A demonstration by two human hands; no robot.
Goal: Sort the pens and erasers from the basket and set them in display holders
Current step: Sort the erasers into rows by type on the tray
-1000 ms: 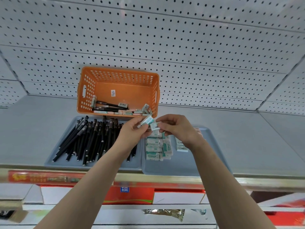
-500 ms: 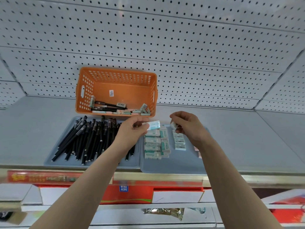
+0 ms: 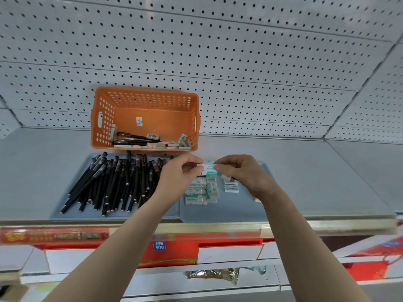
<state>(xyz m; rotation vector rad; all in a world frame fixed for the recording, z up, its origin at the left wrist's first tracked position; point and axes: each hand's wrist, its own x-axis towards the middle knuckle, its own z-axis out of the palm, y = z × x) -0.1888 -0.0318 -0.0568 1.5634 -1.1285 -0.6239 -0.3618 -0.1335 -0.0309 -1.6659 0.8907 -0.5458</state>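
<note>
Right hand (image 3: pixel 242 173) back at one eraser (image 3: pixel 209 168)

A white pegboard wall (image 3: pixel 239 62) rises at the far side, behind a grey shelf (image 3: pixel 327 171). A metal rail (image 3: pixel 305 225) with a red label strip (image 3: pixel 43 236) edges its near side. Below it, red boxes (image 3: pixel 178 251) fill a lower shelf (image 3: pixel 218 286).

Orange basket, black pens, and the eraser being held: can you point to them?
Orange basket (image 3: pixel 165 118): head view, bare inside surface.
Black pens (image 3: pixel 113 184): head view, middle of the pile.
Held eraser (image 3: pixel 210 170): head view, printed sleeve.
</note>
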